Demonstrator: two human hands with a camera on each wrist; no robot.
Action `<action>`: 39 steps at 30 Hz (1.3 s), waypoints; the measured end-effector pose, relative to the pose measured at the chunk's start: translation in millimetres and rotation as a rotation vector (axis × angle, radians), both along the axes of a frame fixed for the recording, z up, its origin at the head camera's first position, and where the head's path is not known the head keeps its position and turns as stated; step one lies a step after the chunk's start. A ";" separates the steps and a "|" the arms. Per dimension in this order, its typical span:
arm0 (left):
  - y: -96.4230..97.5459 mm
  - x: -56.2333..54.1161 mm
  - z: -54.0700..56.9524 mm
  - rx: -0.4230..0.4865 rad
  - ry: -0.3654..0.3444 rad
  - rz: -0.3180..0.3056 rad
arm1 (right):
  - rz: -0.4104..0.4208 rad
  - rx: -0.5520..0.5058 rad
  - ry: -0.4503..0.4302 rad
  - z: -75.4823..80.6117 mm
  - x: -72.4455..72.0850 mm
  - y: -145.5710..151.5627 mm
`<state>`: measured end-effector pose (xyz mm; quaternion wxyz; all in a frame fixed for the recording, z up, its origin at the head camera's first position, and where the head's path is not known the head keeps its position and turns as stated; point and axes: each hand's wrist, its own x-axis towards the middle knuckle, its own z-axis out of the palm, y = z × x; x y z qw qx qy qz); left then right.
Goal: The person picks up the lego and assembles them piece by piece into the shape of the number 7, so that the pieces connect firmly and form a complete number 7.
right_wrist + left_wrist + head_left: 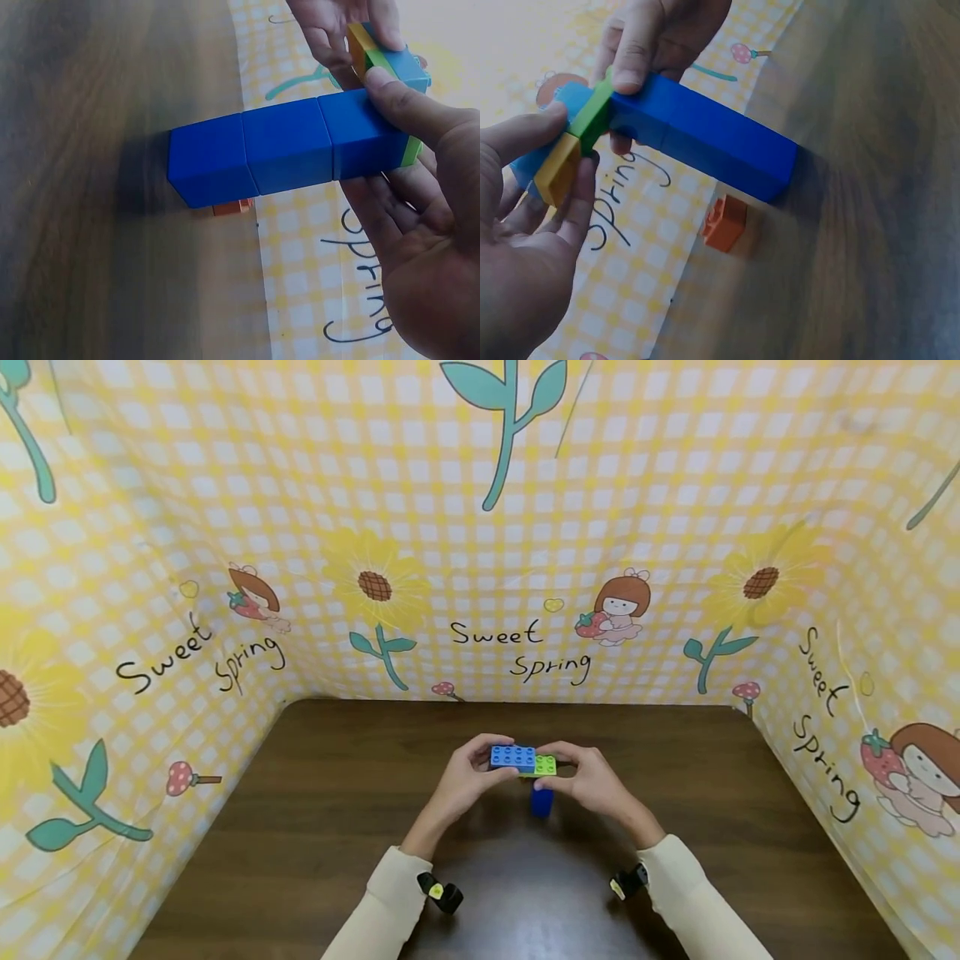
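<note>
A tower of dark blue bricks (251,154) stands upright on the table, a lime green piece (546,766) across its top. On the green piece's left part sits a lighter blue brick (513,756) with studs up. A yellow-orange brick (557,171) is under the green piece, beside the tower and above the table. My left hand (465,777) pinches the lighter blue brick and the yellow-orange one between thumb and fingers. My right hand (596,781) grips the tower's top at the green piece's right end, its thumb on the uppermost dark blue brick.
A loose orange brick (726,223) lies on the dark wooden table (337,827) behind the tower. Yellow checked cloth (480,552) rises along the table's back and both sides. Each wrist wears a small black camera.
</note>
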<state>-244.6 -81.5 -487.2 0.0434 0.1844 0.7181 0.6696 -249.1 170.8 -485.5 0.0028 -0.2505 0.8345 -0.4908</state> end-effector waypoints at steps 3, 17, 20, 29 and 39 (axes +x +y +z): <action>-6.6 1.6 -2.3 0.019 0.012 0.025 | 0.005 -0.009 -0.008 -0.7 0.5 -6.0; -24.4 6.4 1.4 -0.030 0.032 0.037 | 0.162 0.000 -0.080 18.0 -17.5 4.0; -27.5 7.7 2.1 -0.022 0.042 0.035 | 0.108 0.021 -0.040 14.7 -29.9 4.9; -29.8 11.8 2.8 0.008 0.023 0.003 | 0.094 0.255 0.016 -12.0 -48.7 -10.6; -31.9 11.7 0.8 0.019 0.074 -0.007 | 0.078 0.441 0.089 -37.7 -47.0 -15.7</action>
